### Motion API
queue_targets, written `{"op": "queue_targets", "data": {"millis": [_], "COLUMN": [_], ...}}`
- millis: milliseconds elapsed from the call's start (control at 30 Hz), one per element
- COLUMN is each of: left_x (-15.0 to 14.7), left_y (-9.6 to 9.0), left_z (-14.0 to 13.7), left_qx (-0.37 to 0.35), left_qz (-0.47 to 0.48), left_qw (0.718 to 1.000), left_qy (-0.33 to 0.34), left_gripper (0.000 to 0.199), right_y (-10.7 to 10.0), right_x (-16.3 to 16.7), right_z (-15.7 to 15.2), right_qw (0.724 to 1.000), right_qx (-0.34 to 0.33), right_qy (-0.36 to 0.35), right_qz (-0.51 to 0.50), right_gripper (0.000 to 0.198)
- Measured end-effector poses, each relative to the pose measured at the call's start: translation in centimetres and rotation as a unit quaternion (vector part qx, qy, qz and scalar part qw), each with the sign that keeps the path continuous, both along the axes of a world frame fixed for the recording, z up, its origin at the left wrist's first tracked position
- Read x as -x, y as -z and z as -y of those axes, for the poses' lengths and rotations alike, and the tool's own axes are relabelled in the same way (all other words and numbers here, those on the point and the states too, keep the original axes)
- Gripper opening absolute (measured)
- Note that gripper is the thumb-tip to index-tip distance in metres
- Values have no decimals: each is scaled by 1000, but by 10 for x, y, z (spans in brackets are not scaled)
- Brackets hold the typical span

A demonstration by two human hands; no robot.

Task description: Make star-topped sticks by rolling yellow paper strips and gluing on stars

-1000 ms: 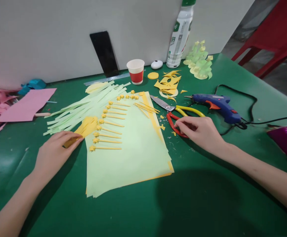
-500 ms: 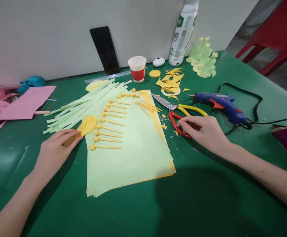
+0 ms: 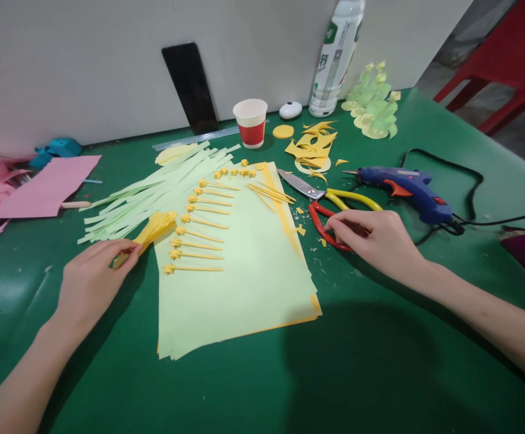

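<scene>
My left hand [image 3: 97,274] pinches a bundle of yellow paper strips [image 3: 157,228] at its near end, by the left edge of a stack of pale green paper [image 3: 239,283]. My right hand [image 3: 375,238] is closed, thumb and fingers at the red handle of the scissors [image 3: 319,202], which lie on the table with their blades parted. On the green sheets, several thin yellow sticks with star tips [image 3: 199,243] lie in a column. Small yellow paper stars [image 3: 244,173] sit along the top edge, beside loose thin yellow sticks [image 3: 271,193].
Pale green strips [image 3: 154,187] fan out at left, near pink paper [image 3: 47,187]. Behind stand a phone [image 3: 192,87], a paper cup [image 3: 251,126] and a bottle [image 3: 337,60]. A blue glue gun [image 3: 407,187] with its cord lies right, below green paper plants [image 3: 373,102].
My left hand has shifted slightly left and gathered the yellow strips into a narrower bundle. My right hand stays at the scissors handle.
</scene>
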State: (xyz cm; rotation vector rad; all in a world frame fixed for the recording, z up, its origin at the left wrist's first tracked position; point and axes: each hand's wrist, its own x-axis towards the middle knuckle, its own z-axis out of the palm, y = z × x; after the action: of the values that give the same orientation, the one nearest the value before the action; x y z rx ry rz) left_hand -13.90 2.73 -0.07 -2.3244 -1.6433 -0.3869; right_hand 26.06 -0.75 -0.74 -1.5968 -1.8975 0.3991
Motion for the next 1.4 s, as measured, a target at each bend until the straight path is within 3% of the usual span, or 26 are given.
{"op": "queue_targets", "data": {"millis": [200, 467, 833, 1067, 1400], "left_x": [2, 6, -1, 0, 4], "left_y": [2, 2, -1, -4, -5], "left_z": [-3, -4, -4, -6, -12], "left_qx": [30, 7, 67, 108, 92], "left_qz": [-4, 6, 42, 67, 78], "left_qw": [999, 1000, 997, 991, 987], "left_qy": [16, -14, -6, -34, -105], "left_gripper": [23, 25, 26, 25, 25], "right_y": [-1, 0, -4, -2, -2], "right_x": [0, 0, 3, 2, 2], "right_z": [0, 0, 0, 0, 1], "right_qw": [1000, 1000, 1000, 1000, 1000], "right_qx": [5, 3, 10, 15, 13], "right_qy": [-2, -6, -5, -7, -4], "right_qz": [0, 1, -12, -16, -11], "right_gripper": [21, 20, 21, 20, 21]}}
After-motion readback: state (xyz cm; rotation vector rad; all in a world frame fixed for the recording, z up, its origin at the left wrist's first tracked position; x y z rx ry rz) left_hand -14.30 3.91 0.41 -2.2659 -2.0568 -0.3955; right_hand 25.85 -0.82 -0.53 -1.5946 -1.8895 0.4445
